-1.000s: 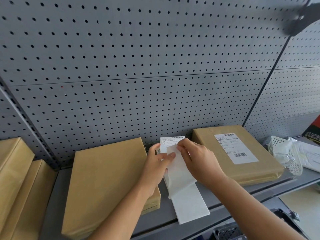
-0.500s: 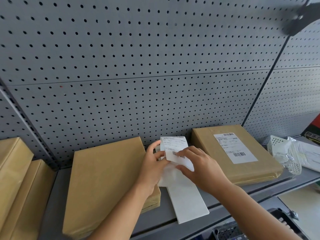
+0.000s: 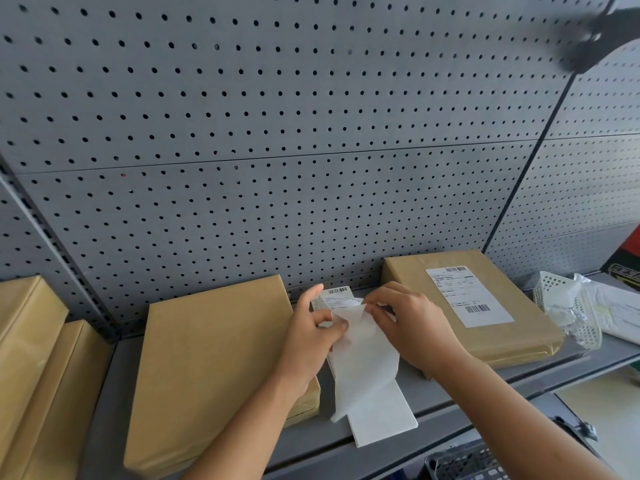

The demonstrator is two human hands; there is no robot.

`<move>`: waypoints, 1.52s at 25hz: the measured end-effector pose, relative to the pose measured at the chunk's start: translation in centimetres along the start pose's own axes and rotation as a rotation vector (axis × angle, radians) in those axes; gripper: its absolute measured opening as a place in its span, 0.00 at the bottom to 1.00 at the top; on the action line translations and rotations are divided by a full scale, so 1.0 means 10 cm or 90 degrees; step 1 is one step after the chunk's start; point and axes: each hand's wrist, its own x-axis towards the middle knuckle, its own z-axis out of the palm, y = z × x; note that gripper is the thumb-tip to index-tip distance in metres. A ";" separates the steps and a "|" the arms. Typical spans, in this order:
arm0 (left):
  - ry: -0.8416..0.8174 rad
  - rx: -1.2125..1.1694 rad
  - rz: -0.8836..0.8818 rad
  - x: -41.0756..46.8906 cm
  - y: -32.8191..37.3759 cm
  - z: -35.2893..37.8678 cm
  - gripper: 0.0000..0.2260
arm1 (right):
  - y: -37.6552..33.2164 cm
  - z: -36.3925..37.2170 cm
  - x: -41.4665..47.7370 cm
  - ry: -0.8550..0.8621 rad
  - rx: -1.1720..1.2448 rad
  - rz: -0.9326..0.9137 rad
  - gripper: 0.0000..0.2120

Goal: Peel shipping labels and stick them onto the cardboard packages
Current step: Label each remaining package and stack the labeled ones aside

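A white shipping label with a barcode is held up between two brown packages. My left hand pinches its left side, my right hand pinches the top edge of the translucent backing sheet, which hangs down in front. Under them a stack of white label sheets lies on the grey shelf. The unlabelled brown package lies to the left. The right package carries a stuck label.
A grey pegboard wall rises behind the shelf. More brown packages are stacked at the far left. A white mesh basket with plastic wrapping and papers sits at the right. A dark crate is below the shelf edge.
The label and backing have been handled between both hands: the printed face showed half a second ago, and now the backing sheet hangs in front with my right hand higher on its top edge.
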 end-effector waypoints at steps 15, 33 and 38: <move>-0.008 0.058 0.021 -0.04 -0.04 0.01 0.26 | -0.17 -0.19 0.19 0.012 -0.062 -0.079 0.05; 0.091 0.135 0.030 0.11 -0.17 0.06 0.24 | -0.26 -0.34 0.27 0.121 -0.056 -0.091 0.05; 0.061 0.225 -0.002 0.10 -0.12 0.07 0.15 | -0.36 -0.54 0.41 0.161 -0.026 -0.053 0.08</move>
